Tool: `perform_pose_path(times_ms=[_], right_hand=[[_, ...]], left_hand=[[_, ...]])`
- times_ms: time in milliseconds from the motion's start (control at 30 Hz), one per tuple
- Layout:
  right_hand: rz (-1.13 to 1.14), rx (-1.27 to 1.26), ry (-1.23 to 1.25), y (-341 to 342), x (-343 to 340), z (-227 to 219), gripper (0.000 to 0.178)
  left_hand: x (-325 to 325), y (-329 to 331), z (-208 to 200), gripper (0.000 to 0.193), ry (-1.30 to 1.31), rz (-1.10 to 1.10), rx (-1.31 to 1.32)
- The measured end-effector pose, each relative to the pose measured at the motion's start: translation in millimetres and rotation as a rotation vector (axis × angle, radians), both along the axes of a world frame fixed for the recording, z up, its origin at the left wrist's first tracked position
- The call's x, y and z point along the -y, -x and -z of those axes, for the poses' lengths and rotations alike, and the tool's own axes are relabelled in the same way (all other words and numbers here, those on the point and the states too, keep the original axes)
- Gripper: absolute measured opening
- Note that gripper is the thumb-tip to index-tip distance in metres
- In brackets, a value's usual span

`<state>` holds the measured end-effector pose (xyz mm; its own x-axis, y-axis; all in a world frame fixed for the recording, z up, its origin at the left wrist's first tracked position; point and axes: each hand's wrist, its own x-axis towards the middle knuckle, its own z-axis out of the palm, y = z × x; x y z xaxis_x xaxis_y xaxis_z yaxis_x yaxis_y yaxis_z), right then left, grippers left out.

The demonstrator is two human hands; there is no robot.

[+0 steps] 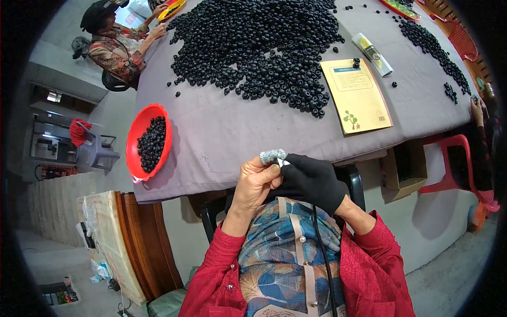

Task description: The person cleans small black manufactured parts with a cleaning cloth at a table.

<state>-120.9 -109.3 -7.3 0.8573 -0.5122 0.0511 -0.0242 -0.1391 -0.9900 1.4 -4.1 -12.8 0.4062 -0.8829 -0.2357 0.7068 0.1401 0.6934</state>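
Observation:
My left hand (256, 182) is bare and pinches a small grey-green fuzzy piece (273, 155) between thumb and fingers, just in front of the table edge. My right hand (311, 179) wears a black glove and meets the left hand at that piece, with a small white bit (283, 162) showing between them. A big heap of small black round pieces (259, 47) covers the far middle of the grey-clothed table (222, 137). A red bowl (136, 138) holding more black pieces sits at the table's left edge.
A yellow booklet (356, 95) and a rolled white packet (372, 54) lie right of the heap. More black pieces (433, 50) trail along the right side. Another person (113, 45) sits at the far left corner. A cardboard box (406, 169) and red chair (459, 164) stand right.

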Motion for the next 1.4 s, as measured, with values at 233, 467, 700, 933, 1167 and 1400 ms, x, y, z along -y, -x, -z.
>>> perform_pose_path(times_ms=[233,467,700,933,1167,1400], right_hand=[[0.002,-0.004,-0.204,1.0,1.7,-3.0,0.025],[-0.126,0.032,-0.232,3.1,2.9,-12.0,0.024],[-0.092,0.0,-0.148,3.1,1.3,-11.6,0.025],[-0.012,0.024,-0.111,0.5,1.5,-2.8,0.025],[-0.095,0.07,0.17,2.1,5.2,-4.5,0.027],[0.052,0.143,0.292,3.5,2.0,-3.4,0.037]], left_hand=[[3.2,2.4,0.2,0.015,0.048,0.0,-0.015],[0.1,-0.5,2.9,0.015,0.069,0.023,-0.059],[-0.2,-1.5,3.5,0.015,0.053,0.025,-0.078],[0.8,-2.9,6.2,0.015,0.06,0.034,-0.04],[0.4,-0.6,3.9,0.012,0.064,0.039,0.001],[-0.2,6.8,-0.7,0.013,-0.021,-0.007,0.024]])
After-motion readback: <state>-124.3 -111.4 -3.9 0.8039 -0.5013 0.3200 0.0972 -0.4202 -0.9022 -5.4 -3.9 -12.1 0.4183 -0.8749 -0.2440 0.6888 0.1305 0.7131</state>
